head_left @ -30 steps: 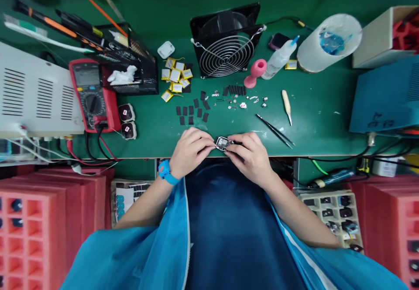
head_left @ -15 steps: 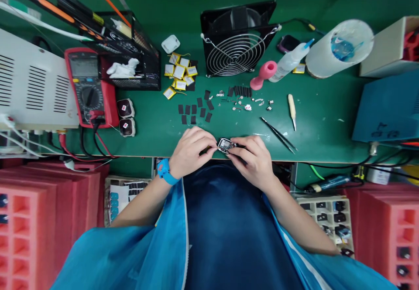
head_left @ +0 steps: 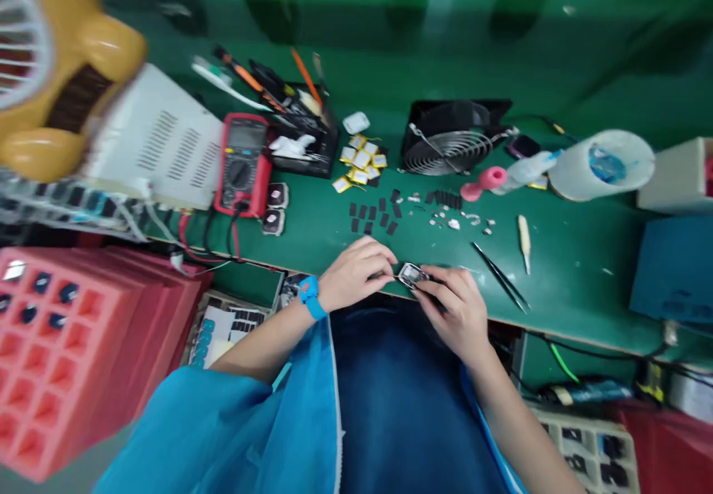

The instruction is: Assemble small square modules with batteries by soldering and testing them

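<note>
Over the front edge of the bench, my right hand (head_left: 457,302) grips a small open watch case (head_left: 412,275) by its right side. The case has a pale rim, with a circuit board showing inside. My left hand (head_left: 359,275), with a blue wrist strap (head_left: 312,297), is closed in a pinch at the left side of the case. A thin wire-like strand (head_left: 396,278) runs from its fingertips to the case; its exact kind is too small to tell. Black tweezers (head_left: 502,278) lie to the right of my right hand.
Behind my hands lie black pads (head_left: 372,212), small loose parts (head_left: 454,223) and yellow-edged battery cells (head_left: 362,160). A fan (head_left: 445,141), pink-topped tool (head_left: 483,183), white tub (head_left: 601,166) and cream-handled tool (head_left: 524,241) stand or lie rightward. A red multimeter (head_left: 243,167) is left.
The camera view has turned and tilted, so the bench appears shifted right and lower, and a yellow object shows at upper left. Both hands keep the same hold at the watch case.
</note>
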The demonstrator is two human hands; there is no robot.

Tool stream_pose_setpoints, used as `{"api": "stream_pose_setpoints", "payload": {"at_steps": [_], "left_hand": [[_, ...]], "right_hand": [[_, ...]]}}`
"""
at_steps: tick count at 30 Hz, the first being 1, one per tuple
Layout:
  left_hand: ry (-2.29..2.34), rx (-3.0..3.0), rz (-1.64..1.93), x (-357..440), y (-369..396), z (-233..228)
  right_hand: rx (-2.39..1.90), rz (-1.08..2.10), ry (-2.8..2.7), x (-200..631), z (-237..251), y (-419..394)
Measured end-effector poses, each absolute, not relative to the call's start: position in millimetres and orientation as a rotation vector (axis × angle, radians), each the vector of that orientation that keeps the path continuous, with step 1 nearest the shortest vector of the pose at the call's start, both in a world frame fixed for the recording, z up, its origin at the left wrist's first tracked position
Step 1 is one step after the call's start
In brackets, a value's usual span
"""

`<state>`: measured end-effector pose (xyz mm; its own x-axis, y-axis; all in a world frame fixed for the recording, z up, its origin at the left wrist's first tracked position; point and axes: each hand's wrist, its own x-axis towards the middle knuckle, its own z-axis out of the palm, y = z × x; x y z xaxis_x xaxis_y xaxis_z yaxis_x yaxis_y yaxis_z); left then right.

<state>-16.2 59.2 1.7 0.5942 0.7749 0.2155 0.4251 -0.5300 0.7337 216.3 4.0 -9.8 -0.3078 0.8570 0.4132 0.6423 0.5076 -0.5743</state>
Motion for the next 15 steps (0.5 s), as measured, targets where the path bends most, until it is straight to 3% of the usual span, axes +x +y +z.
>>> {"api": "stream_pose_setpoints", "payload": {"at_steps": [5,9,15], "left_hand": [[1.161,1.802,0.917,-40,42,8],[1.284,1.154,0.773,-69,12,8],[1.394,0.706,0.735,-97,-24,-44]], "right_hand": [[-1.162,0.325,-2.084,216,-11,5],[-1.129,0.292,-2.080,216,-12,5],[-1.122,0.248,-2.073,216,-16,1]]}}
